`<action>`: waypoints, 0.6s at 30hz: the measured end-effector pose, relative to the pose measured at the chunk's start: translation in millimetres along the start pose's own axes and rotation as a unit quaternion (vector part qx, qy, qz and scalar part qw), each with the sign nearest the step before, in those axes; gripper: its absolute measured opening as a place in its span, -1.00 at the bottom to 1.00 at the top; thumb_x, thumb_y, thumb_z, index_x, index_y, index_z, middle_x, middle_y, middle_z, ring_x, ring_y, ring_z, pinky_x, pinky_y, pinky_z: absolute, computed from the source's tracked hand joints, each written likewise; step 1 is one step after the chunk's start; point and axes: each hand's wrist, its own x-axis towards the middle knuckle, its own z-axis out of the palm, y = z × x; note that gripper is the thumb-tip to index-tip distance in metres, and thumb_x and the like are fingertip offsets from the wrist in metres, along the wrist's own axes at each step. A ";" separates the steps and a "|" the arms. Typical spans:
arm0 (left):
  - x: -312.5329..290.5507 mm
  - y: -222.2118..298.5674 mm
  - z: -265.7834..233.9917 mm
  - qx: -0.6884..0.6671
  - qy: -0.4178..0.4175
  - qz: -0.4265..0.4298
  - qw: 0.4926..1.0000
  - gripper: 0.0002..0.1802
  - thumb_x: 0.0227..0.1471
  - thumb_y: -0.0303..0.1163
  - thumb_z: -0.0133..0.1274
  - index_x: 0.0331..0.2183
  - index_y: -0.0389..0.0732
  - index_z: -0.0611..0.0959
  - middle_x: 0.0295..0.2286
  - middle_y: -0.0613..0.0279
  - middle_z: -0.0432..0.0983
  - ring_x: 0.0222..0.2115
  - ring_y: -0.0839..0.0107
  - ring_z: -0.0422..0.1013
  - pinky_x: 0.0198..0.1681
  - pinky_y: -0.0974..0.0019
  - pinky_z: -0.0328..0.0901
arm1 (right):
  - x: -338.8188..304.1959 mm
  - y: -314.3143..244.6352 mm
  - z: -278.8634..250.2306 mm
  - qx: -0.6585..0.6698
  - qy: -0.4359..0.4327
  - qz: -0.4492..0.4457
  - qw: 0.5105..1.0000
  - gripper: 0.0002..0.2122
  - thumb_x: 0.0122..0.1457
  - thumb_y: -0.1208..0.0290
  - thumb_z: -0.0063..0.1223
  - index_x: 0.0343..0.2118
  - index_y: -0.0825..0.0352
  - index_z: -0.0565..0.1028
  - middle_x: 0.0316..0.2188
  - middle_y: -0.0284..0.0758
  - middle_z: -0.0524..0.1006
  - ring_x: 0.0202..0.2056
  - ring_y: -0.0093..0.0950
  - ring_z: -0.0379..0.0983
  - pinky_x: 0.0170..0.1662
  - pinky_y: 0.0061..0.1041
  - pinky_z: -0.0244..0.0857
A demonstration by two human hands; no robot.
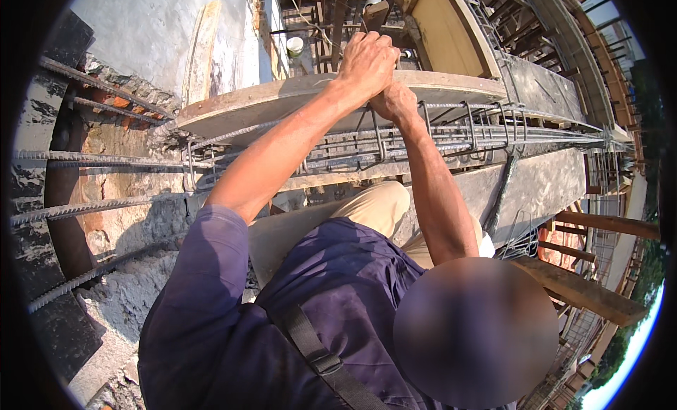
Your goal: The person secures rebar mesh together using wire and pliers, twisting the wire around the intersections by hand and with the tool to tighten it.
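My left hand [368,63] is closed, its fingers curled, above the top edge of a long board [282,90]. Just below it, my right hand [395,102] is closed too and touches the left one. Whatever the two hands grip is hidden by the fingers; a small pale tip shows beside the left knuckles. Under the right hand runs a long cage of steel rebar [451,136], with bent stirrups [381,136] standing across its bars. It lies between the board and a second board on my side.
Thick ribbed bars [92,207] stick out of broken concrete and brick at left. A grey wall [151,36] rises beyond. A yellow panel [451,29] and a white bucket [295,46] sit lower down past the board. Timber beams [606,223] jut in at right.
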 end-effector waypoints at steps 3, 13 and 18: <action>-37.6 19.2 -6.9 -0.167 0.059 -0.095 0.980 -0.77 0.00 -0.29 0.22 -0.29 -0.19 0.72 -0.36 0.10 0.62 -0.30 0.16 0.54 -0.20 0.14 0.42 | -2.8 8.4 0.3 0.034 -0.007 0.040 0.999 -0.57 0.09 0.00 0.14 -0.33 0.37 0.66 -0.34 -0.01 0.64 -0.24 -0.09 0.60 -0.13 -0.16 0.44; -95.2 26.0 60.6 -0.318 0.062 -0.264 0.909 -0.61 -0.01 -0.47 0.19 -0.07 -0.17 0.62 -0.22 0.03 0.60 -0.27 0.11 0.55 -0.17 0.15 0.42 | 12.7 23.6 -15.0 0.323 -0.186 0.045 0.927 -0.69 0.22 0.16 0.05 -0.38 0.35 0.63 -0.56 -0.36 0.56 -0.54 -0.55 0.39 -0.46 -0.46 0.23; -100.5 22.3 82.7 -0.290 0.093 -0.227 0.925 -0.66 -0.01 -0.56 0.17 -0.12 -0.22 0.62 -0.15 0.03 0.57 -0.18 0.03 0.53 -0.16 0.09 0.43 | 12.9 19.8 -16.9 0.339 -0.161 0.116 0.920 -0.66 0.23 0.11 0.05 -0.38 0.35 0.63 -0.53 -0.36 0.55 -0.45 -0.57 0.39 -0.36 -0.52 0.23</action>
